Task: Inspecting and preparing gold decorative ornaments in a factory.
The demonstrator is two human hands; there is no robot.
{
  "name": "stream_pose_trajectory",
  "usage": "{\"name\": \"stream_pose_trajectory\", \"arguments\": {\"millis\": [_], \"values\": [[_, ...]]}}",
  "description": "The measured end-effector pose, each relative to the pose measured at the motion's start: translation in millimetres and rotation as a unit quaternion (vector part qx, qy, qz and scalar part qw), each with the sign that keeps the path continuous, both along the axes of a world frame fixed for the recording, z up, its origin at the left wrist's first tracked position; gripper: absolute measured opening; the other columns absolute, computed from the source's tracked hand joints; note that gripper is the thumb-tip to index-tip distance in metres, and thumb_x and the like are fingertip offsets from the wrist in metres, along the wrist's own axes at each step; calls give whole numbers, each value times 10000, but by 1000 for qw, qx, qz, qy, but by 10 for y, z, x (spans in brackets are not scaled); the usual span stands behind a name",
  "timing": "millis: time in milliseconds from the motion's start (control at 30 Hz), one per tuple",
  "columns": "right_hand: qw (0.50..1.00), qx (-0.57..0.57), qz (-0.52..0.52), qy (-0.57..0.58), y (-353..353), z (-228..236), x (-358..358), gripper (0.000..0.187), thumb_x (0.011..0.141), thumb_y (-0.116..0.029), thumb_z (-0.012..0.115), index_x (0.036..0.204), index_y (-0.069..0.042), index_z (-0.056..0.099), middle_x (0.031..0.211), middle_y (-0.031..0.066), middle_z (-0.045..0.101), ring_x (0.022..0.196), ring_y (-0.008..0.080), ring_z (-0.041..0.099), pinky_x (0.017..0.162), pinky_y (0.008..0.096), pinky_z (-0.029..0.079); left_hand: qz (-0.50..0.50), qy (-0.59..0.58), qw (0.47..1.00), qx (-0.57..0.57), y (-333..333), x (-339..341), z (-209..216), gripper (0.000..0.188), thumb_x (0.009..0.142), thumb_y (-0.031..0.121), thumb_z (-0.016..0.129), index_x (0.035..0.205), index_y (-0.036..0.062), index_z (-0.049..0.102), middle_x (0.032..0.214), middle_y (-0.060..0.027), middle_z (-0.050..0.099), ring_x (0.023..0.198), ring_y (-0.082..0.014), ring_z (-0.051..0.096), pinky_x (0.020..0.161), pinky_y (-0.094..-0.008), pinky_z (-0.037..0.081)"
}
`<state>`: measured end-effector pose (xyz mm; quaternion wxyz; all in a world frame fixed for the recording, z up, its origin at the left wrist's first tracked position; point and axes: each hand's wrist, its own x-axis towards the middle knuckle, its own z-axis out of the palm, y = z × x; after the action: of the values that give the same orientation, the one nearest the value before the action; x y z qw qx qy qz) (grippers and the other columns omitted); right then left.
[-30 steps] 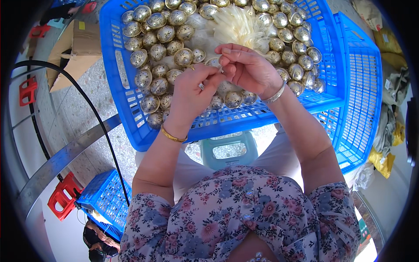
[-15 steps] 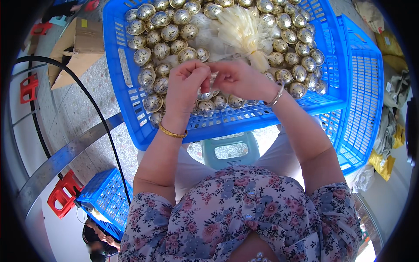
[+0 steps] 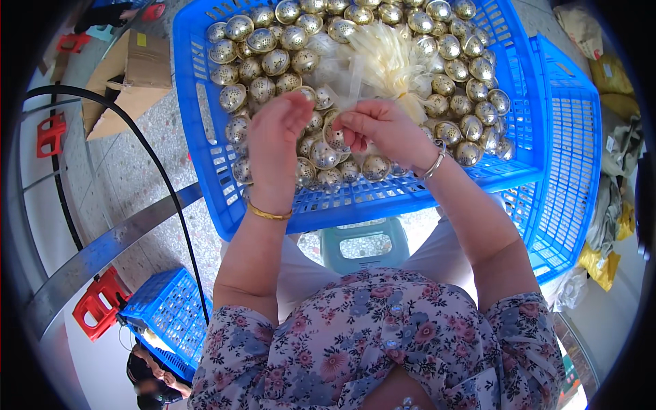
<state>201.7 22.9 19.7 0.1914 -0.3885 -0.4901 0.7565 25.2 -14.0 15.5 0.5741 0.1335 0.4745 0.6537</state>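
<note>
A large blue plastic crate (image 3: 383,217) holds many gold, perforated metal balls (image 3: 449,46) with flared rims. On top lies a bundle of cream sheer ribbons (image 3: 389,65). My right hand (image 3: 386,130) is closed, thumb and fingertips pinching the rim of one gold ball (image 3: 333,133) over the crate's middle. A pale, see-through ribbon strip (image 3: 356,80) rises just above those fingertips; whether it is attached to the ball I cannot tell. My left hand (image 3: 279,130), slightly blurred, is raised beside it with fingers stretched out and nothing visible in them.
Another blue crate (image 3: 577,123) adjoins on the right. Below the near side is a pale green stool (image 3: 365,246). A cardboard box (image 3: 133,75), a black cable (image 3: 160,184) and a metal bar (image 3: 113,249) are at left. Another person (image 3: 154,376) sits by a blue crate (image 3: 171,311) at lower left.
My hands were together and are now apart: the left has moved left and its fingers have opened. The ball at my right fingertips and the ribbon strip have come into clearer view.
</note>
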Motion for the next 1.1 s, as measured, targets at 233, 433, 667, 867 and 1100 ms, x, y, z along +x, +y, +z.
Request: {"name": "stream_pose_trajectory", "arguments": {"millis": [233,433,667,867,1100], "values": [[1000,-6,25,1,-39,31,-8,218,901,-208,495,858,-33,619,699,-3,601,609,57,550,557,183,434,-192,191,962,-21,-96,235,50,230,852,167,573,980,-17,623,742,-17,609,666,-73,545,605,-205,431],[996,-35,77,3,-56,-1,-24,256,900,-210,472,913,0,616,760,24,635,615,66,560,581,197,469,-199,190,961,-15,-127,250,94,198,869,152,552,951,-7,636,719,-15,608,586,-47,525,486,-164,387],[995,15,81,-57,-55,49,-39,262,814,-152,466,935,27,615,776,62,639,617,107,583,586,234,491,-150,173,973,-1,-152,339,98,183,865,127,553,943,-17,633,809,-44,641,699,-79,583,581,-185,469],[965,140,164,-147,-67,-127,-18,271,863,-181,458,967,35,583,810,88,622,653,123,594,611,253,490,-139,199,970,15,-186,378,-23,171,852,98,564,949,-29,627,849,-73,649,754,-101,598,655,-218,487],[944,222,167,-181,-76,-22,-30,274,856,-228,496,943,10,600,706,91,603,631,97,583,580,259,469,-104,168,980,-1,-164,390,4,166,806,10,583,967,-23,608,805,-67,640,734,-112,599,651,-228,483]]}}
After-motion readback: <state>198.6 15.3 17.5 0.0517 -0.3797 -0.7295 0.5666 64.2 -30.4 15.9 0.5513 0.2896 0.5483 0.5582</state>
